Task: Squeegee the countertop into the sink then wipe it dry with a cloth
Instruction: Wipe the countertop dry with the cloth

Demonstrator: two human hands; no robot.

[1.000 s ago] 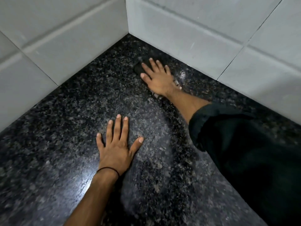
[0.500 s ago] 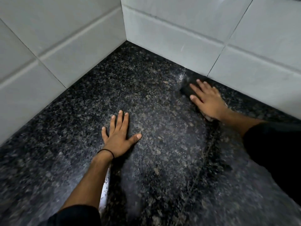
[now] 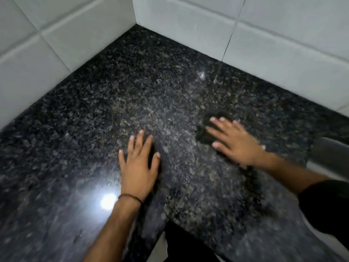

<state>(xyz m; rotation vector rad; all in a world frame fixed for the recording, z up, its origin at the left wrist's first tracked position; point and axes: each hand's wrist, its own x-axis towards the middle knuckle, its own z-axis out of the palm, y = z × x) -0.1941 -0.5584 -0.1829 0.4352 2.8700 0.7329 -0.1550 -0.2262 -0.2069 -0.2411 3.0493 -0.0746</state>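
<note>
Head view shows the right hand [image 3: 236, 142], flat on the dark cloth [image 3: 205, 129], has swept from the wall toward 3 o'clock mid-counter [image 3: 94, 103], left hand [image 3: 138, 165] splayed empty, so drying continues.

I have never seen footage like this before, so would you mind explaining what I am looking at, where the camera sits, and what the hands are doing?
There is no machine here: a person is working with two bare hands, and the single picture comes from a wide-angle camera worn on their head, looking forward and down. The dark speckled surface is a granite countertop set into a corner of pale wall tiles. The left hand, with a thin black band at the wrist, lies flat and empty on the stone. The right hand presses flat on a dark cloth, which shows only partly beneath its fingers. The picture is blurred. The bright spot is a light reflected in the stone.
</note>
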